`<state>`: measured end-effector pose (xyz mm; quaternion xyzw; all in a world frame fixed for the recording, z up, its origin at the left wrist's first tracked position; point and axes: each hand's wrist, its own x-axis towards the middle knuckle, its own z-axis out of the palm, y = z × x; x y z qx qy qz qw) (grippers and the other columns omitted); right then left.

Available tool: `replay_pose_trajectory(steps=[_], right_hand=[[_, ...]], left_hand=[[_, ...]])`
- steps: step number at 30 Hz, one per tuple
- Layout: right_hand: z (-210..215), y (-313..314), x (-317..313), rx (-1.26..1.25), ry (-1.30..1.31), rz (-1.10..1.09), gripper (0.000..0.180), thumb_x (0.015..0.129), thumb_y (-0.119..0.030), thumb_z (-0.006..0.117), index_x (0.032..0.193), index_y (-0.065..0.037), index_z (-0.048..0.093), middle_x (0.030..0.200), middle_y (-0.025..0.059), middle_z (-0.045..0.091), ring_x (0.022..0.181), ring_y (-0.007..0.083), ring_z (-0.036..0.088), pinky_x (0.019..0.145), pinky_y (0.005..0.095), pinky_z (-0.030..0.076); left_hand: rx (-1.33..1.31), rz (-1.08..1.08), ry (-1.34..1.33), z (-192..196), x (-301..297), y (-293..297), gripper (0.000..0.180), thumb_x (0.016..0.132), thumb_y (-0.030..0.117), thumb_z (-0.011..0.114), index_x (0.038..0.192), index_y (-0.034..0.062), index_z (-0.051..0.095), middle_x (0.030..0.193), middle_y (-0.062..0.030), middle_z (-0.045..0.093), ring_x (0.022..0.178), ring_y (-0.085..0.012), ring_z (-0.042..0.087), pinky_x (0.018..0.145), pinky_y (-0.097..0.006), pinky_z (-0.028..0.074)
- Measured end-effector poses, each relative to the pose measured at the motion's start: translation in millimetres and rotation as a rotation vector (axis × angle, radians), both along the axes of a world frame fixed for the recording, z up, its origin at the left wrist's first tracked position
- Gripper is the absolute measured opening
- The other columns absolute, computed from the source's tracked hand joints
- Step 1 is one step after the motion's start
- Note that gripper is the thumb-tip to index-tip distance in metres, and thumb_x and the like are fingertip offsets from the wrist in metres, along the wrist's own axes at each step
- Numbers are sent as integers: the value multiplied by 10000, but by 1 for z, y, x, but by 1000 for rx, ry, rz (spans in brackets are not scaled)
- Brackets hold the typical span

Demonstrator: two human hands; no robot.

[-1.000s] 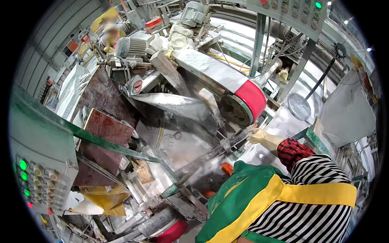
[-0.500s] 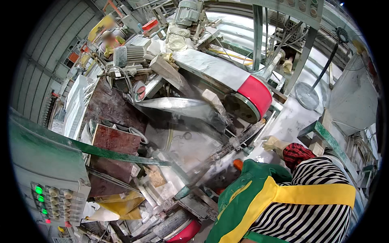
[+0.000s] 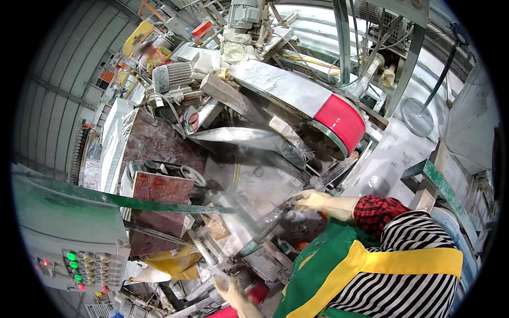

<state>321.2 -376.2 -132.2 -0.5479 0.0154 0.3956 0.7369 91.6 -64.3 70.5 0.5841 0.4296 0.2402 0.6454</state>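
My right hand (image 3: 312,201), in a pale glove below a red plaid cuff, reaches left over a dirt-caked bar (image 3: 275,214). Its fingers look stretched out, and whether they touch the bar is unclear. Low in the view, my left hand (image 3: 230,290) is raised, fingers apart, beside a red curved cover (image 3: 258,293). A thin pale blur shows above its fingers; I cannot make out what that is. Behind the bar lies a wet, whitish slab (image 3: 265,185) under a bent metal guard (image 3: 238,137).
A long white-topped machine housing with a red end (image 3: 342,123) stands beyond. At left is a control panel (image 3: 85,265) with lit green buttons, with a green bar (image 3: 175,206) jutting across. A green bracket (image 3: 424,172) sits at right. Another person (image 3: 155,54) is far off.
My right hand has moved left from the pale surface to the dirty bar. My left hand has come into view at the bottom. The whole view has shifted slightly.
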Motion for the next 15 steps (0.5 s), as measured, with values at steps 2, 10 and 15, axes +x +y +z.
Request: replay_pose_trajectory(steps=[2,10,15], right_hand=[[70,47,-11,117,-63,139,565,923,-182,596,1434,-33,405,1134,142,629,963,215,663,682,313,543],[174,24,-10,440,-256,-491,450,904,-36,545,1350,-10,480,1166,93,634,993,156,610,859,297,509],[170,-59,48,144,-354,-802,596,866,0,555,1436,-41,383,1048,97,642,837,142,623,677,260,532]], left_hand=[[26,-202,-70,5,44,-27,821,769,-104,640,1491,43,278,1490,-157,369,1274,-297,462,1033,-404,422],[1119,-1233,-285,35,176,-166,702,705,0,748,1354,3,480,1345,-261,502,1293,-401,454,1128,-470,306],[903,-1282,-342,1,149,-169,669,731,28,775,1341,13,500,1347,-289,496,1288,-432,452,1110,-453,329]])
